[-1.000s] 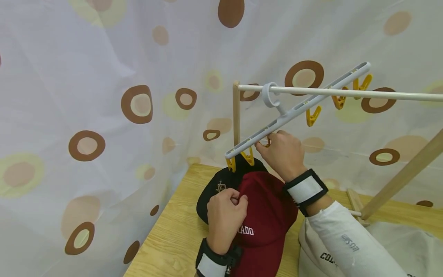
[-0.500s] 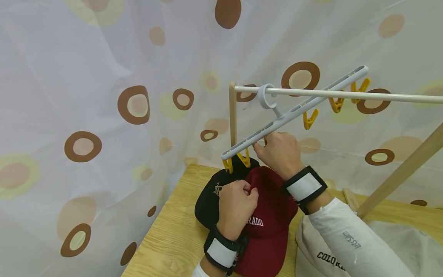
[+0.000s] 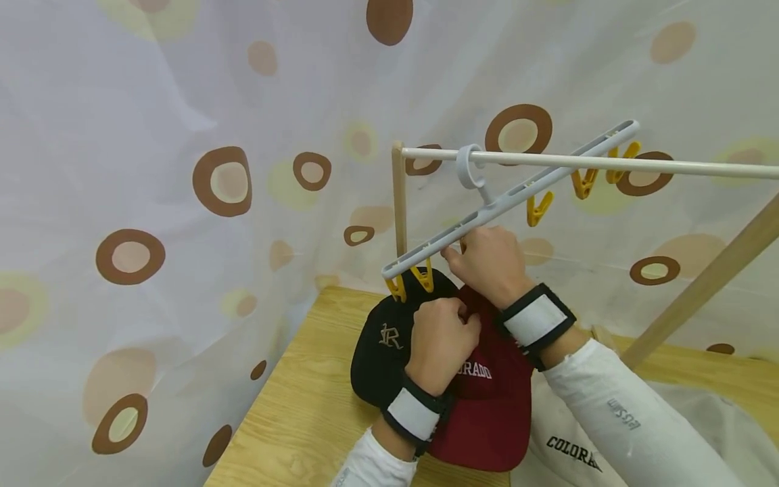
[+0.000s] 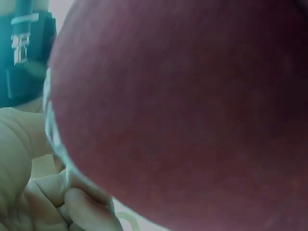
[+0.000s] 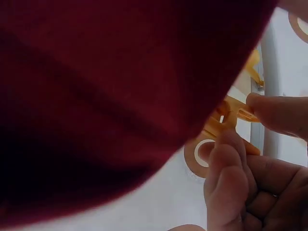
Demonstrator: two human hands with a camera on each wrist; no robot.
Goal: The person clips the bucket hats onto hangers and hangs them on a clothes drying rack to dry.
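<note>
My left hand (image 3: 441, 341) has its fingers curled at the upper left of a dark red baseball cap (image 3: 487, 429) and holds it up in front of a black cap (image 3: 377, 358). The red cap's brim points down toward me. My right hand (image 3: 493, 264) is just under a grey hanger (image 3: 517, 196). In the right wrist view, its thumb and fingers pinch the handles of a yellow clip (image 5: 228, 113). The red cap's edge meets the clip's tip there; whether it lies between the jaws I cannot tell. Two other clips touch or overlap the black cap's top.
The hanger hooks over a white rod (image 3: 669, 166) on a wooden stand (image 3: 399, 203). Several yellow clips hang from its right half. A beige cloth item with dark lettering (image 3: 560, 419) lies on the wooden table (image 3: 286, 406) at right. A patterned curtain (image 3: 182, 81) stands behind.
My left hand has moved right and upward with the red cap, closer to my right hand. More of the black cap's emblem shows. My right hand stays at the clip under the hanger.
</note>
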